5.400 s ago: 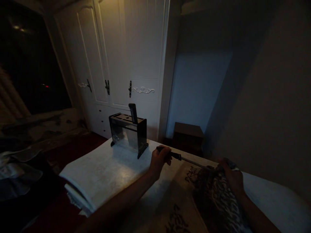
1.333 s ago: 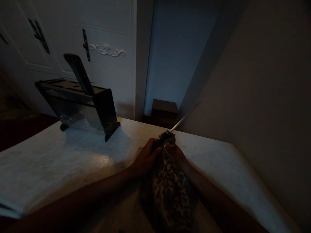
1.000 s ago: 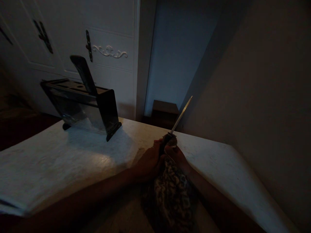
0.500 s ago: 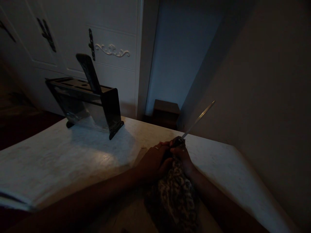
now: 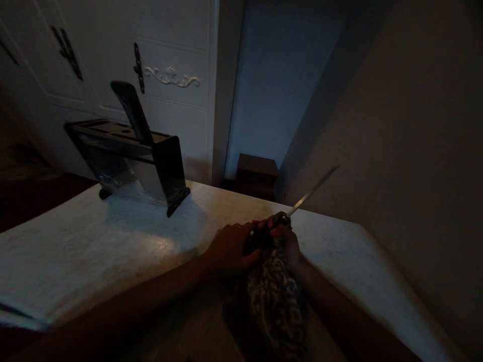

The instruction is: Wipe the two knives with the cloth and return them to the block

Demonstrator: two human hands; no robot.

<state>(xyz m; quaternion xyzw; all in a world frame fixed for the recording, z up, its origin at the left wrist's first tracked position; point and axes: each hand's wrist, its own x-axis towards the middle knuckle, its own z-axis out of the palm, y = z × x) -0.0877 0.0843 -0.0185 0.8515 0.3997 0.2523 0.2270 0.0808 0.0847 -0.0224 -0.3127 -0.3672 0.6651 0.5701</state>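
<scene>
A knife (image 5: 313, 191) with a dark handle and a narrow-looking blade points up and to the right, past the far edge of the table. My left hand (image 5: 228, 249) is closed around its handle, a ring on one finger. Close against it, my right hand (image 5: 290, 244) is closed on a patterned cloth (image 5: 277, 301), pressed to the front of the handle where the blade begins. The cloth hangs down between my forearms. Dim light hides how the right fingers lie on the handle.
A knife block (image 5: 128, 166) with clear sides stands at the left on the marble-look table (image 5: 143, 239), one black-handled knife (image 5: 132, 110) upright in it. Behind are white cabinet doors (image 5: 173, 120) and a small brown box-like piece (image 5: 256, 171). A wall (image 5: 407, 141) rises at the right.
Both hands and the knife have shifted slightly, with the blade tip a little lower and further right. The left hand sits further back on the handle. The view has shifted slightly.
</scene>
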